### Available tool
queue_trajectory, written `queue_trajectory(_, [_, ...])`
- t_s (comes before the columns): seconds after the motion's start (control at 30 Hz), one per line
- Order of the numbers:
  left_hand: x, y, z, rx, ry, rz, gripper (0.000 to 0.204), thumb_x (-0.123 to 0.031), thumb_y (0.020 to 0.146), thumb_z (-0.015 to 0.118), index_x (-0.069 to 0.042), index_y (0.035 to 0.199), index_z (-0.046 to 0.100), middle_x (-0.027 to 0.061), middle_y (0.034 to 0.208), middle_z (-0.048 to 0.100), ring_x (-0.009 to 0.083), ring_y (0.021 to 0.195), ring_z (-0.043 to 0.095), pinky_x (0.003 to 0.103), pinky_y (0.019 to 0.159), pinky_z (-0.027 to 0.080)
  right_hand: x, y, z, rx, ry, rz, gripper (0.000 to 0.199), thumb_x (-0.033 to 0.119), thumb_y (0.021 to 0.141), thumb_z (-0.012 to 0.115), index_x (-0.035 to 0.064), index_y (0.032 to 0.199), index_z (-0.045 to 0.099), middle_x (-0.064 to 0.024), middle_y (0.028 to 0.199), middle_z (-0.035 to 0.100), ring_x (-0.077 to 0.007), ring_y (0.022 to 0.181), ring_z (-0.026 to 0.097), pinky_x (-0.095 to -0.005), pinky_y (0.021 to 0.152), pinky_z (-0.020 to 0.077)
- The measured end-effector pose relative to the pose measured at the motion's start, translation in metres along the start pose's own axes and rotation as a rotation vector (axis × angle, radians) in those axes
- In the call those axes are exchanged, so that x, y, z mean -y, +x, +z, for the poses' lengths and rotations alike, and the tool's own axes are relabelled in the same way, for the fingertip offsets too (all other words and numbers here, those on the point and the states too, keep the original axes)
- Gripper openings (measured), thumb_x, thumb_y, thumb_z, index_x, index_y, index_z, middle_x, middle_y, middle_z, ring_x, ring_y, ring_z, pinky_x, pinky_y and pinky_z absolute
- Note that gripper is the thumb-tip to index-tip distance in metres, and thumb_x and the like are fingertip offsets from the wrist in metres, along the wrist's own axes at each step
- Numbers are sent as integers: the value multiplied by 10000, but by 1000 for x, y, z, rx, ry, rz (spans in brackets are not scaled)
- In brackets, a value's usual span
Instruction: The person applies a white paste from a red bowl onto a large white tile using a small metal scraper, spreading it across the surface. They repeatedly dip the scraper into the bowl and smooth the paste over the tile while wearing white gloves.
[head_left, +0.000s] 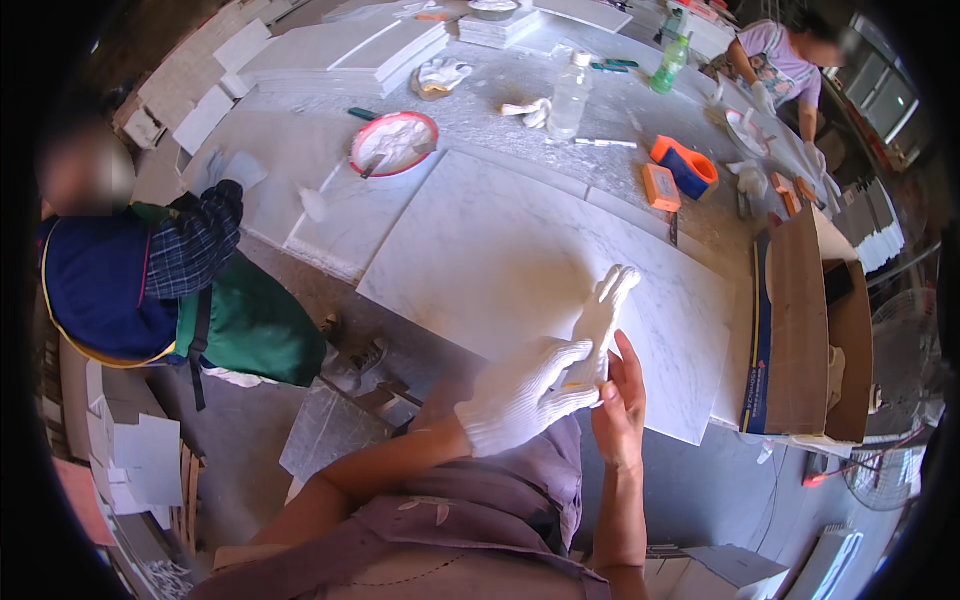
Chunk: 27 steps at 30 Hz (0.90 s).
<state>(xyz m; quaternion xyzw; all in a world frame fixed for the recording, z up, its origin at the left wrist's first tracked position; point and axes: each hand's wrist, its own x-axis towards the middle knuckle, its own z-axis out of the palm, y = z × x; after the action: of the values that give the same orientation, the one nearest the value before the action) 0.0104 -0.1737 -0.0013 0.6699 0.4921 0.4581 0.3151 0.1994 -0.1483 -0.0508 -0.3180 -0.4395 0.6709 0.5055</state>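
Observation:
A white knitted glove covers my left hand (pixel 522 398), which is closed on a second white glove (pixel 606 308). That glove's fingers point up and away, over the near edge of a large white marble-look slab (pixel 480 235). Bare, my right hand (pixel 621 405) pinches the cuff end of the same glove, with its index finger raised alongside. Both hands meet in front of my body, above the slab's near edge.
A red-rimmed bowl of white powder (pixel 398 140), a clear bottle (pixel 570 95) and orange blocks (pixel 661 187) stand on the worktable. An open cardboard box (pixel 800 330) is at right. One person (pixel 150 270) works at left, another (pixel 785 75) at far right.

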Motion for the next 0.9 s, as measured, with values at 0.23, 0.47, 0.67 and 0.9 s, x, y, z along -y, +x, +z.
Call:
queue_trajectory(0.23, [-5, -3, -7, 47, -272, -73, 389, -177, 1031, 781, -43, 1372, 652, 148, 1161, 715, 311, 1018, 713, 440, 903, 562, 7, -11, 1, -63, -293, -28, 616, 127, 1057, 686, -70, 1610, 499, -196, 1590, 582, -291, 1485, 539, -423, 1259, 397])
queue_trajectory(0.47, [-17, 3, -14, 46, -4, -123, 498, -344, 878, 910, -53, 1218, 692, 132, 1033, 732, 327, 949, 715, 462, 821, 543, 7, -12, 15, 43, -776, -252, 918, -154, 631, 487, -85, 1540, 594, -179, 1188, 717, -305, 1106, 655, -401, 1050, 519])
queue_trajectory(0.67, [-16, 11, -30, 242, -312, -357, 403, -235, 918, 913, -15, 1169, 687, 74, 1016, 697, 171, 897, 659, 353, 826, 548, 20, -3, 4, 76, -832, -275, 488, -163, 913, 672, 0, 1367, 745, -176, 1084, 772, -287, 960, 743, -353, 897, 585])
queue_trajectory(0.9, [4, 14, -33, 191, 246, -52, 312, -198, 951, 834, -95, 1221, 713, 89, 1073, 762, 267, 945, 744, 390, 830, 585, 56, 6, 9, 198, -673, -147, 238, -57, 1021, 736, 4, 1243, 794, -54, 1052, 720, -131, 961, 674, -265, 851, 557])
